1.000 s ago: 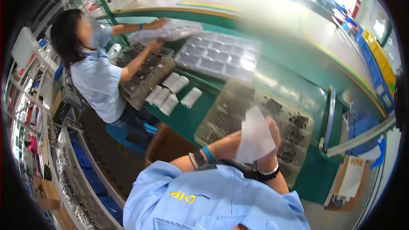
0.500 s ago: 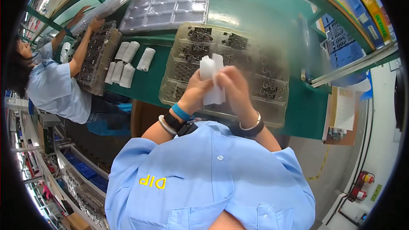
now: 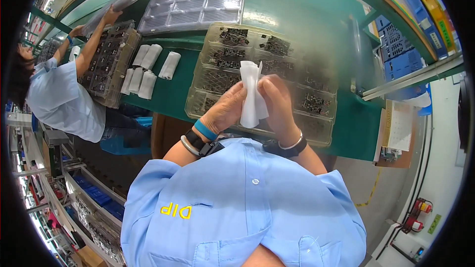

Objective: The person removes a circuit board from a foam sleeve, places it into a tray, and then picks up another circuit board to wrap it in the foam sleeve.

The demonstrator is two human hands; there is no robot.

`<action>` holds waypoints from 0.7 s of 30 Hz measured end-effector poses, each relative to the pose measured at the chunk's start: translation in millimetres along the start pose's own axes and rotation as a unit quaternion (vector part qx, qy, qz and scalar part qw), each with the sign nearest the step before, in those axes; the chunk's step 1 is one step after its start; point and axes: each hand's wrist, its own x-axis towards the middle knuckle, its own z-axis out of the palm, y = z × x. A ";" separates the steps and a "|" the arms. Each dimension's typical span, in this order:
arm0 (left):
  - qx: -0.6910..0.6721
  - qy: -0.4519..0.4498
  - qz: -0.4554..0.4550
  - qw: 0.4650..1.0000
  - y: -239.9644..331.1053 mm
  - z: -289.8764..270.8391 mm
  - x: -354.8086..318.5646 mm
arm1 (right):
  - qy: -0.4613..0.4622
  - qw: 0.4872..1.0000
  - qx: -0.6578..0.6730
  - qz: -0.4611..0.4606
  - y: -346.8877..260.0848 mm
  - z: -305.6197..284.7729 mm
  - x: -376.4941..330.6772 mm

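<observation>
A white sheet of wrap (image 3: 251,101), partly rolled into a tube, stands upright between my hands above the tray. My left hand (image 3: 227,107) is closed on its left side. On the other side my right hand (image 3: 278,103) pinches a loose flap of the sheet between thumb and fingers. Whether anything lies inside the roll is hidden. Beneath both hands lies a clear, yellowish compartment tray (image 3: 198,71) with small dark parts heaped in its cells. Several finished-looking white rolled bundles (image 3: 147,84) rest left of the tray, and one more bundle (image 3: 170,65) sits apart from them.
At left, a co-worker (image 3: 62,96) in a light blue shirt holds up a clear plastic tray (image 3: 126,2) over another parts tray (image 3: 106,64). A clear compartment lid (image 3: 193,2) lies behind. Papers (image 3: 396,128) hang off the green table's (image 3: 354,133) right end.
The wrap has turned more upright, and its flap has opened out on the right. My left hand has shifted slightly lower. The co-worker's raised tray has moved a little.
</observation>
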 end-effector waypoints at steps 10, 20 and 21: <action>0.089 0.103 0.056 0.989 7.1 -5.8 2.9 | 0.082 0.971 -0.208 -0.088 19.2 -10.2 -8.7; 0.143 0.151 0.112 0.972 -9.0 -8.3 10.6 | 0.019 0.727 -0.650 -0.218 29.0 -12.6 -0.6; 0.129 0.149 0.100 0.975 -9.6 -8.1 10.0 | 0.015 0.724 -0.657 -0.212 29.0 -13.0 -1.3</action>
